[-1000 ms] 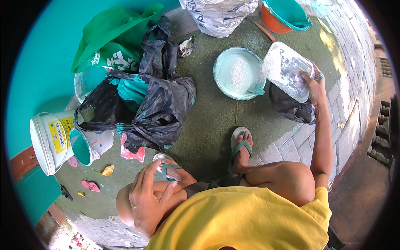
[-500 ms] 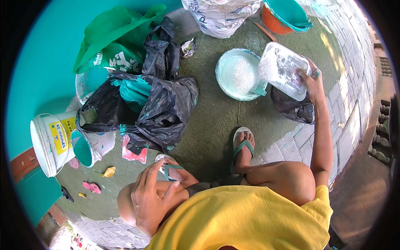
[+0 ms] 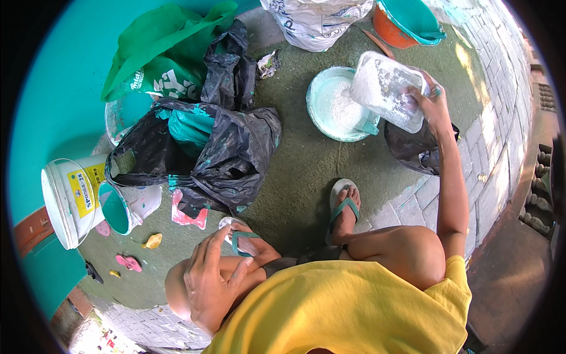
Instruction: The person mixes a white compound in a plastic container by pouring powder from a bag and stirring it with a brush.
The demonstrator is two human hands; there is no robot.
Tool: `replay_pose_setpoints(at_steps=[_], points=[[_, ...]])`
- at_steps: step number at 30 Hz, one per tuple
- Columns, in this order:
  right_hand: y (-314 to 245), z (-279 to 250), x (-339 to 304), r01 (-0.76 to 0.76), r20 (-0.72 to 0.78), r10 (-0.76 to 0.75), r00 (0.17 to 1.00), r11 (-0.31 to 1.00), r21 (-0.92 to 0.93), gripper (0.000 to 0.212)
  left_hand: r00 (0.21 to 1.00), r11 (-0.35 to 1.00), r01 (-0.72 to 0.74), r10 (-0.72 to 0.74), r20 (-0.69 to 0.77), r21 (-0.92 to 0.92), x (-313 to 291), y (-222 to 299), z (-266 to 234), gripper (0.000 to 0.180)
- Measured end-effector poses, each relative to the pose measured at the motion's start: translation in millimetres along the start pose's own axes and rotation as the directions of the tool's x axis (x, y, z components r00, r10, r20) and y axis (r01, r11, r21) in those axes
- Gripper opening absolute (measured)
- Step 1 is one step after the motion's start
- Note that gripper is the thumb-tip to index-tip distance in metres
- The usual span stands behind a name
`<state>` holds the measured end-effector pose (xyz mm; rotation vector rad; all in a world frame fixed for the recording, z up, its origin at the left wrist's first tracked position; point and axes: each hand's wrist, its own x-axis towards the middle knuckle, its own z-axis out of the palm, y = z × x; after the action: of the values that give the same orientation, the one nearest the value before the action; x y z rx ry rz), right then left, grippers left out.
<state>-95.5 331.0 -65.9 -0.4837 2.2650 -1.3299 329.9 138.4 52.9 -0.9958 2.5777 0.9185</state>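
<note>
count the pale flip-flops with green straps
2: left flip-flop on the left foot, near the bare left hand; right flip-flop on the right foot.

White bucket [image 3: 61, 207], at left: bears one yellow label [image 3: 87, 186] with dark printed letters and figures and a small round blue emblem [image 3: 84, 192]. Green bag [image 3: 159, 50], upper left: bears white lettering [image 3: 175, 88] in two sizes, partly lost in folds. White sack [image 3: 321, 25], at top: bears large dark-blue letters [image 3: 289, 24] and smaller print, broken by creases and only partly in view.
</note>
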Motion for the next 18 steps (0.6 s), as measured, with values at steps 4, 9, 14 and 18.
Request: replay_pose_setpoints(at_steps=[4, 9, 14, 18], points=[[2.5, 2.8, 4.4, 0.027, -0.026, -0.027, 0.999, 1.000, -0.002, 0.037, 1.000, 1.000, -0.008, 0.008, -0.005, -0.004, -0.6, -0.3, 0.1, 0.060], [-1.1, 8.5, 4.7, 0.080, -0.027, -0.083, 0.996, 0.993, -0.081, 0.043, 1.000, 1.000, 0.014, -0.014, -0.028, -0.017, -0.9, 4.7, -0.9, 0.060], [3.1, 8.4, 7.6, 0.087, -0.056, -0.093, 0.994, 0.991, -0.098, 0.042, 1.000, 1.000, -0.006, 0.006, -0.020, 0.002, -3.8, -0.8, 0.4, 0.060], [0.3, 7.0, 3.7, 0.057, -0.033, -0.061, 0.998, 0.991, -0.118, 0.041, 1.000, 1.000, -0.010, 0.011, -0.013, 0.014, -4.8, -1.6, -0.2, 0.060]])
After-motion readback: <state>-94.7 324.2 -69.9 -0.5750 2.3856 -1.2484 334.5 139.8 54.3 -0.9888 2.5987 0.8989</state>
